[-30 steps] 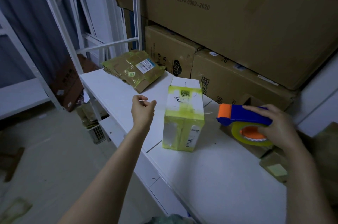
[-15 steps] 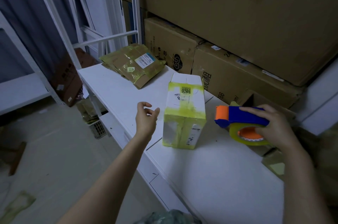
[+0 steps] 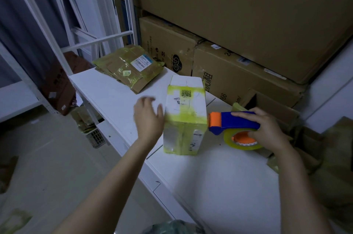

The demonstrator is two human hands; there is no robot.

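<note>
While the small white cardboard box banded with yellow tape is standing upright near the front edge of the white shelf, about midway along it, the person's 2 hands are closing in on it from either side.

The right hand is gripping the blue and orange tape dispenser. Its fingers are curling over the blue handle, and the yellow tape roll is hanging beneath. The orange nose is sitting just beside the box's upper right edge; whether it is touching is hard to tell.

The left hand is hovering at the box's left face with its fingers spread, loosely straight and holding nothing. It is blurred, so I cannot tell whether it is making contact.

The step in hand is looking like bracing the box before 1 more strip goes on. The next move is probably calling for the left palm to be pressing flat against the left face, because a push from the dispenser could be sliding or tipping so light a box. The nose should then be anchoring the tape end and pulling straight across.

A stack of flattened brown cardboard is lying at the far left corner, and large brown cartons are lining the back edge.
</note>
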